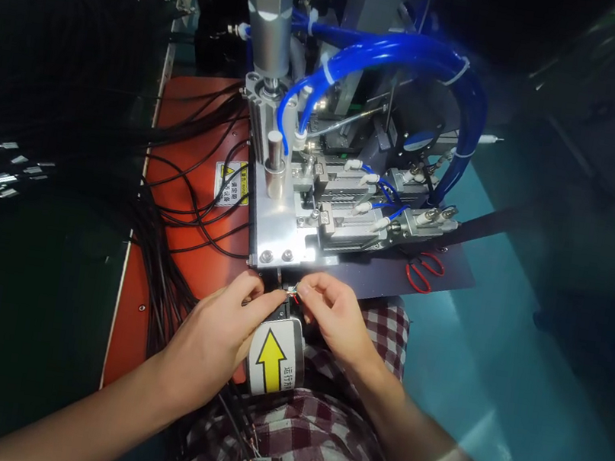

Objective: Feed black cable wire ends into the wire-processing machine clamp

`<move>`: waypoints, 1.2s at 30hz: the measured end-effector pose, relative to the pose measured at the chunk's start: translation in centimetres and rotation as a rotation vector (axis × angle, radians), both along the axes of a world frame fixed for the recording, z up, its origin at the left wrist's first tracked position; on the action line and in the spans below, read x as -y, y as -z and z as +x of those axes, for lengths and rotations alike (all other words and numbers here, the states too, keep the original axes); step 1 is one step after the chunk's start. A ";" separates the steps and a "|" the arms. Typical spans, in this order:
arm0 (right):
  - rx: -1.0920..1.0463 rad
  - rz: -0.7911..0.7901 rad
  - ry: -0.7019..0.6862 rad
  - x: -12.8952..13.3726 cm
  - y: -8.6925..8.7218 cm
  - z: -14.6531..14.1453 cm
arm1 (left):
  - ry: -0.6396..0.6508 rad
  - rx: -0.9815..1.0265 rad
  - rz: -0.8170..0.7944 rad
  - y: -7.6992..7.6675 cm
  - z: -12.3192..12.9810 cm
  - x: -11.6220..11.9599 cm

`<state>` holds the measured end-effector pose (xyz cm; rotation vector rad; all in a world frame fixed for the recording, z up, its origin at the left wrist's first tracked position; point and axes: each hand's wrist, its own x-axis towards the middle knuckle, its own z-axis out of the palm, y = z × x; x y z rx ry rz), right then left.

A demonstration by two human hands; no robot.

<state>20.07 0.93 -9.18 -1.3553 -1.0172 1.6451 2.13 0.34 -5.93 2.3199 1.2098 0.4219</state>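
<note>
Thin coloured wires (292,291), with red and pale strands showing, lie at the front of a metal machine (278,234). The fingers of my left hand (214,332) are closed, its thumb tip against the wires from the left. From the right, my right hand (336,318) pinches the wire ends between thumb and forefinger. Just below the fingertips sits a rounded white-faced housing (296,344) with a yellow arrow (272,360) pointing away from me. How the wires sit in the machine is hidden by my fingers.
Black cables (159,293) run across the orange plate (185,274) on the left. Red-handled scissors (422,272) lie on the dark plate at right. Blue air hoses (415,50) arch above the machine. Stripped cable ends (253,457) rest on my checked clothing (333,442).
</note>
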 end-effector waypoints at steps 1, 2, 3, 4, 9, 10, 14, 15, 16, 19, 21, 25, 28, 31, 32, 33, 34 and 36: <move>0.003 0.000 0.001 0.0 0.0 0.0 | 0.002 -0.011 0.004 0.0 0.0 0.0; 0.008 0.000 0.002 0.0 0.0 0.0 | 0.004 -0.022 0.008 0.0 0.0 0.0; 0.012 0.000 0.002 0.1 -0.1 0.0 | 0.007 -0.031 0.013 0.0 0.0 0.0; 0.015 0.001 0.003 0.1 -0.1 -0.1 | 0.009 -0.038 0.018 0.0 0.0 0.0; 0.029 0.038 0.032 0.2 0.1 -0.3 | 0.014 -0.055 0.042 0.0 0.1 0.0; 0.035 0.050 0.039 0.2 0.2 -0.4 | 0.014 -0.057 0.046 0.0 0.2 0.0; 0.053 0.091 0.064 0.4 0.6 -0.6 | 0.018 -0.066 0.058 -0.2 0.4 -0.1; 0.057 0.101 0.070 0.5 0.6 -0.7 | 0.017 -0.069 0.058 -0.2 0.4 -0.1; 0.060 0.110 0.074 0.5 0.7 -0.7 | 0.018 -0.071 0.056 -0.2 0.4 -0.1; 0.072 0.122 0.068 0.5 0.6 -0.6 | 0.018 -0.079 0.047 -0.2 0.5 -0.2; 0.081 0.119 0.059 0.4 0.5 -0.5 | 0.017 -0.087 0.046 -0.3 0.5 -0.2; 0.093 0.112 0.048 0.3 0.4 -0.4 | 0.017 -0.098 0.053 -0.2 0.4 -0.1; 0.102 0.128 0.048 0.4 0.6 -0.4 | 0.019 -0.105 0.065 -0.1 0.3 0.0; 0.137 0.185 0.065 0.5 0.9 -0.5 | 0.017 -0.113 0.086 -0.1 0.2 0.0; 0.153 0.210 0.073 0.6 1.1 -0.6 | 0.018 -0.114 0.087 -0.1 0.2 0.0; 0.169 0.234 0.080 0.6 1.2 -0.6 | 0.019 -0.115 0.086 -0.1 0.2 0.0; 0.185 0.255 0.087 0.6 1.3 -0.7 | 0.019 -0.113 0.084 -0.1 0.2 0.0; 0.212 0.283 0.094 0.7 1.5 -0.8 | 0.019 -0.112 0.078 -0.1 0.3 0.0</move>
